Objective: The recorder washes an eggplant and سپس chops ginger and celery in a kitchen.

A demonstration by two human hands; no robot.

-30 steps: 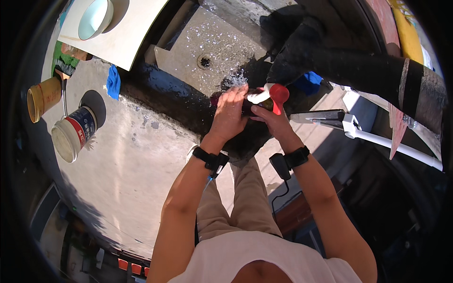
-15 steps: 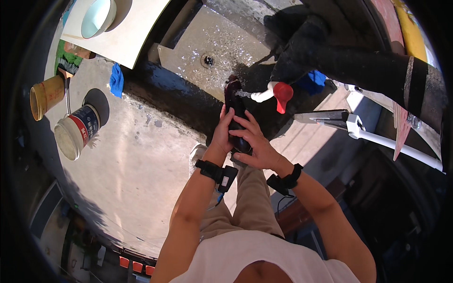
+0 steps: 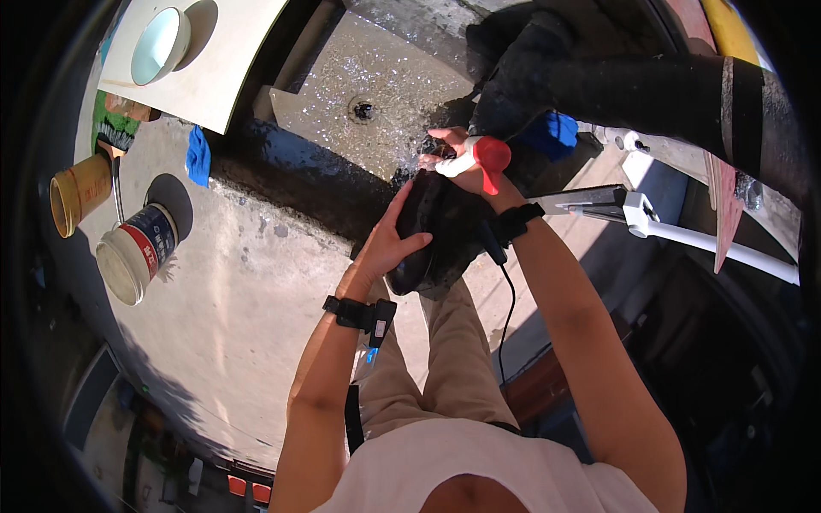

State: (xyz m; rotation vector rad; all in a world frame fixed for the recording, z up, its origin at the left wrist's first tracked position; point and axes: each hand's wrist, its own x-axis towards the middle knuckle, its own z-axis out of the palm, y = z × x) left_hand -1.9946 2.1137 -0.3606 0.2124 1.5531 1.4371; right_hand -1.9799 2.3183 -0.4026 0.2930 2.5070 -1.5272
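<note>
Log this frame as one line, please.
left hand: grip on black shoe | right hand: holds red-and-white brush | over wet basin

White paint bucket (image 3: 134,254) and brown cup (image 3: 79,192) on concrete slab (image 3: 231,325); blue cloth (image 3: 197,156) near wet basin (image 3: 376,94); pale bowl (image 3: 160,44) on board (image 3: 231,60).

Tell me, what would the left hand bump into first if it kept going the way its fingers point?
The left hand already rests on the black shoe. Past it, probably the right hand holding the red-and-white brush; depth is unclear.
</note>
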